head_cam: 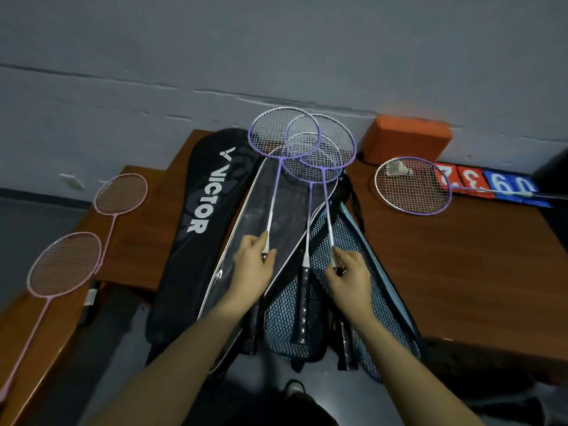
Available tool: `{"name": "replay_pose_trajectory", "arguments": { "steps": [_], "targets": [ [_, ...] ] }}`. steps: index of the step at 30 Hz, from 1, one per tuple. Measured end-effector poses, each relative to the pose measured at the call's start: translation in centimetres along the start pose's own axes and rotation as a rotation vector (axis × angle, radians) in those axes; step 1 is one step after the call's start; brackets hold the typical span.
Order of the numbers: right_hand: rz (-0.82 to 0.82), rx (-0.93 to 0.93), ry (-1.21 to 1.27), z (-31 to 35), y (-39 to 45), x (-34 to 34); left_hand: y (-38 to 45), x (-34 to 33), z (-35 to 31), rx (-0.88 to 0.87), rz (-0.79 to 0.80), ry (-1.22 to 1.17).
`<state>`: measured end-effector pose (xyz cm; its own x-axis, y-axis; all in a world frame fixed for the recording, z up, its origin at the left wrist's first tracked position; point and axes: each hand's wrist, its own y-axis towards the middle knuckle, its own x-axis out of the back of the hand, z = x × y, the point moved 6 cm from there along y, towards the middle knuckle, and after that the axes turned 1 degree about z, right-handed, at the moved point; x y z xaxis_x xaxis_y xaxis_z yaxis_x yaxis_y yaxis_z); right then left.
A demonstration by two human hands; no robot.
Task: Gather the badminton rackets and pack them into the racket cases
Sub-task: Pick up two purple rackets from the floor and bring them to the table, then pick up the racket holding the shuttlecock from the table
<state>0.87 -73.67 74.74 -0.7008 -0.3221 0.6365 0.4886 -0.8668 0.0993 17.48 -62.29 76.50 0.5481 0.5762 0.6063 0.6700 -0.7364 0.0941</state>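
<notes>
Head view, directly ahead of both my hands: three purple rackets fan out over the open cases, heads overlapping at the far end near the wall.

My left hand [256, 265] pinches the left purple racket [284, 132] low on its shaft, just above the grip; fingers curled round it. My right hand [347, 276] pinches the right purple racket [335, 139] at the same spot on its shaft. The two hands are apart, with the middle purple racket [302, 302] lying between them, its black grip resting on the blue mesh case [353, 241], untouched by either hand.

Under my left hand: an open case with a grey lining [246, 222], white piping along its edge. Left of that, a closed black case [196, 210] printed VICTOR, lying lengthwise away from me.

Well left of my left hand: two pink rackets [121, 193], [66, 262] on a lower wooden bench [129, 256], heads toward the wall, handles running past the near edge.

Right of my right hand: bare wooden table top [445, 265], with a fourth purple racket [413, 186] at its far side, a shuttlecock [399, 170] on its strings. Its handle crosses red and blue score cards [485, 182]. An orange block [405, 139] sits against the wall [276, 41].

The case ends overhang the near table edge toward the floor [261, 385].
</notes>
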Motion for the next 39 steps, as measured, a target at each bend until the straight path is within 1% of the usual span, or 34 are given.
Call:
{"name": "replay_pose_trajectory", "arguments": {
  "steps": [6,9,12,14,17,20,23,27,30,33,36,39],
  "targets": [
    [0.055,-0.067,-0.034,-4.5,3.7,-0.2,3.4,-5.8,0.4,0.088,0.114,-0.019],
    [0.062,-0.077,-0.023,-5.8,4.6,-0.4,4.1,-8.8,0.7,0.073,0.225,-0.015],
    [0.066,-0.089,0.018,-6.2,4.8,-0.7,3.5,-10.7,1.6,0.052,0.296,-0.002],
    [0.077,-0.098,0.05,-6.2,4.7,-1.1,3.1,-11.5,2.4,0.036,0.323,0.088],
    [0.114,-0.11,0.055,-6.0,4.3,-2.7,3.0,-11.6,3.6,-0.029,0.343,0.318],
    [0.129,-0.121,0.055,-5.6,4.4,-4.6,3.1,-11.2,4.8,-0.088,0.378,0.46],
    [0.131,-0.116,-0.058,-5.9,4.8,-6.1,2.8,-11.4,5.4,-0.187,0.461,0.53],
    [0.195,-0.08,-0.294,-6.5,4.9,-7.0,3.4,-11.1,5.1,-0.268,0.417,0.469],
    [0.22,-0.057,-0.337,-6.7,5.6,-6.0,4.4,-11.0,4.1,-0.278,0.39,0.412],
    [0.22,-0.031,-0.352,-7.1,7.1,-4.1,5.8,-11.8,2.3,-0.337,0.396,0.404],
    [0.174,0.007,-0.363,-8.0,9.0,-0.9,7.9,-13.2,-0.8,-0.386,0.405,0.477],
    [0.104,0.028,-0.406,-9.9,11.6,3.5,9.9,-16.3,-4.4,-0.411,0.423,0.477]
  ]
}}
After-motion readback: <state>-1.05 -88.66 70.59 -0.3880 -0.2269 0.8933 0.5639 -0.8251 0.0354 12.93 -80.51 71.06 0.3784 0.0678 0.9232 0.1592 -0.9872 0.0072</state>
